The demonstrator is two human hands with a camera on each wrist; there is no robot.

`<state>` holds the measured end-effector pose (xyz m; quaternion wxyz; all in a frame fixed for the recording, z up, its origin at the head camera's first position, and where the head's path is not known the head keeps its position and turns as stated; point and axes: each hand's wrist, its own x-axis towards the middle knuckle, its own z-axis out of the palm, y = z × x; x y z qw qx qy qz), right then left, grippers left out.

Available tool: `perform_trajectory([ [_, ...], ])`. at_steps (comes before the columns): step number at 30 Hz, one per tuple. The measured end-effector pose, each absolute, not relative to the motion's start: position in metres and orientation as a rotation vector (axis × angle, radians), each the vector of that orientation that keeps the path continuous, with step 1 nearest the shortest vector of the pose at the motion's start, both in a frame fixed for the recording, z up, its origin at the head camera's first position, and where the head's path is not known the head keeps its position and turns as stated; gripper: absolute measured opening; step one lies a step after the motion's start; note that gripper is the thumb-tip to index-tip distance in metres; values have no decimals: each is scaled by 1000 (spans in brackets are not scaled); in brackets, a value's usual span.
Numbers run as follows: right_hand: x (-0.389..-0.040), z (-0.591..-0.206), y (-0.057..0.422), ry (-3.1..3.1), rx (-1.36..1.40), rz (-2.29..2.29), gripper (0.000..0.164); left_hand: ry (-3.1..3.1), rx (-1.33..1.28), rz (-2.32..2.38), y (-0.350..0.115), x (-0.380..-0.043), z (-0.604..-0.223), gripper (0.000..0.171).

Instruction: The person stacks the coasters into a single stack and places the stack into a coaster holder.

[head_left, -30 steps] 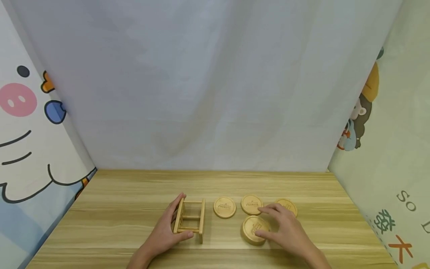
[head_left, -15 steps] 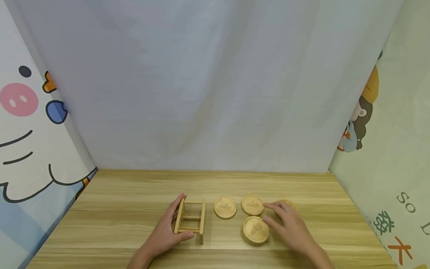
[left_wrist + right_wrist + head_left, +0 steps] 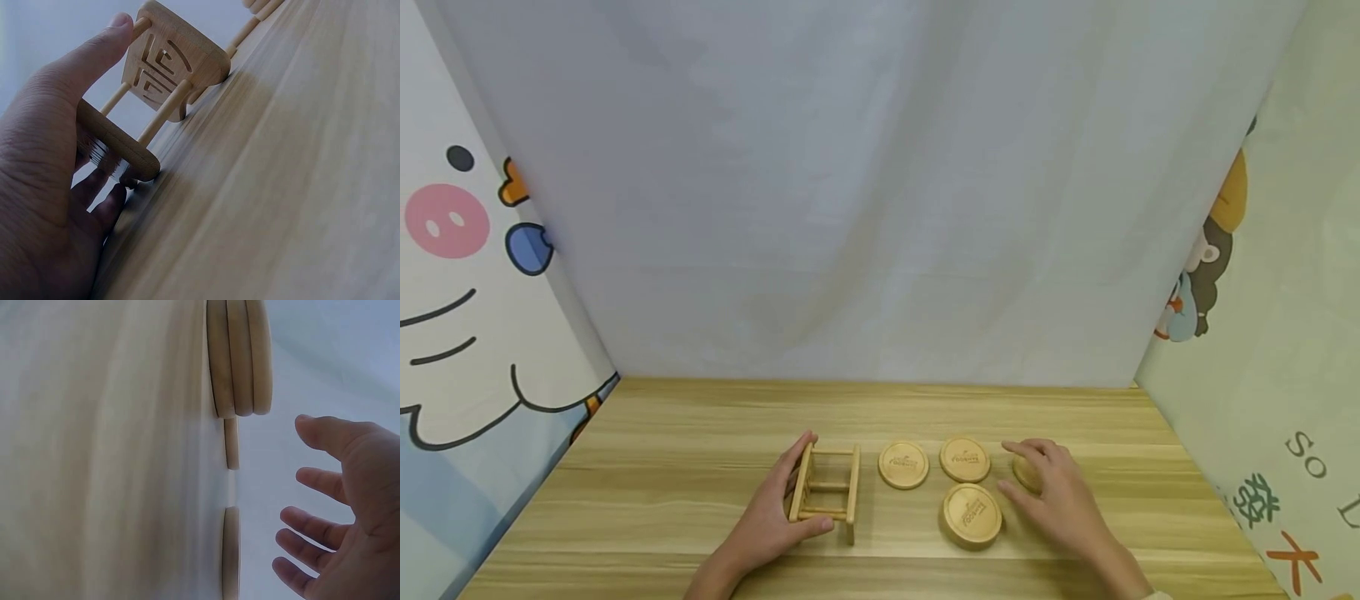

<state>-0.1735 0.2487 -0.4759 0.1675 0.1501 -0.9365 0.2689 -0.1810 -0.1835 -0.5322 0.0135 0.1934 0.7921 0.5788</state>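
Note:
My left hand (image 3: 765,512) grips a small wooden coaster rack (image 3: 853,485) by its left side panel, thumb across the front and fingers behind. In the left wrist view the rack's far panel (image 3: 178,59) shows cut-out slots, and round rods join the two panels. My right hand (image 3: 1060,504) hovers over a round wooden coaster (image 3: 1022,473) at the right, partly covering it. The right wrist view shows its fingers spread, holding nothing, apart from the coasters. Just left of it lies a stack of three coasters (image 3: 972,514), with engraved lettering on top.
Two single coasters, one in the middle (image 3: 965,460) and one further left (image 3: 903,465), lie flat between the rack and my right hand. The wood-grain table (image 3: 700,425) ends at a pale curtain (image 3: 850,208). Printed cloths hang at both sides.
My right hand has let go of the stack's top and moved right, over the rightmost coaster. The left hand and the rack stay where they were.

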Motion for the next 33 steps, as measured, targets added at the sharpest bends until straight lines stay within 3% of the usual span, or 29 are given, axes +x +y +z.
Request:
perform_trajectory([
  [33,-190,-484,281,-2734,314,753,66,2481,599,1788,-184,-181,-533,115],
])
